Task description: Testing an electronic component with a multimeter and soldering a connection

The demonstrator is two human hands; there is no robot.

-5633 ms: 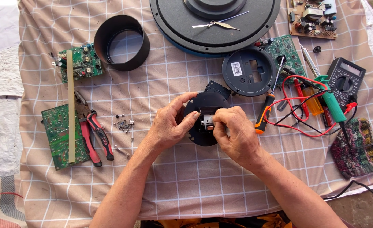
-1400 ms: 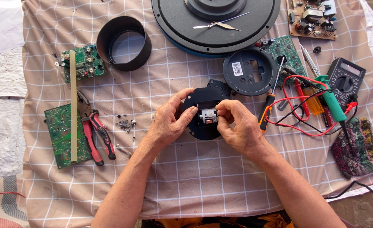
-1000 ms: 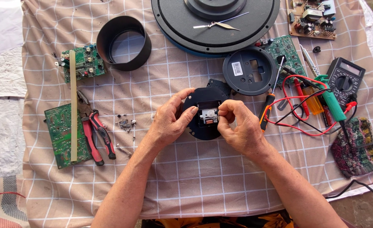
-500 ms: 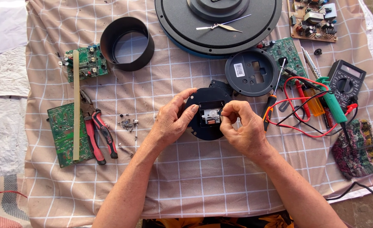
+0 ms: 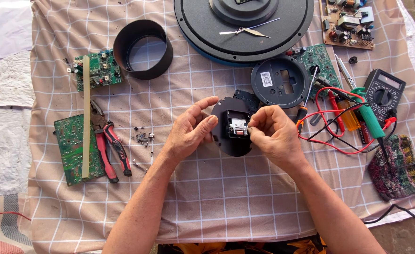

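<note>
The left hand point(image 5: 188, 129) grips the left edge of a round black plate point(image 5: 231, 127), thumb above and fingers curled against its face; the plate is held just above the checked cloth point(image 5: 217, 197), near the centre of the work area. The right hand point(image 5: 273, 134) closes its fingertips on a small white and silver module point(image 5: 239, 126) seated in the plate's square recess; the fingers are pinched nearly together.

Beyond the plate lies a black round cover point(image 5: 280, 82) with cut-outs; further back rests a large black clock disc point(image 5: 245, 23) with pale hands. To the right: a multimeter point(image 5: 383, 91), red leads point(image 5: 329, 136) and a green-handled tool point(image 5: 369, 117). To the left: red-handled pliers point(image 5: 111, 146), loose screws point(image 5: 142, 137), two green circuit boards point(image 5: 71, 148), a black ring point(image 5: 143, 48).
</note>
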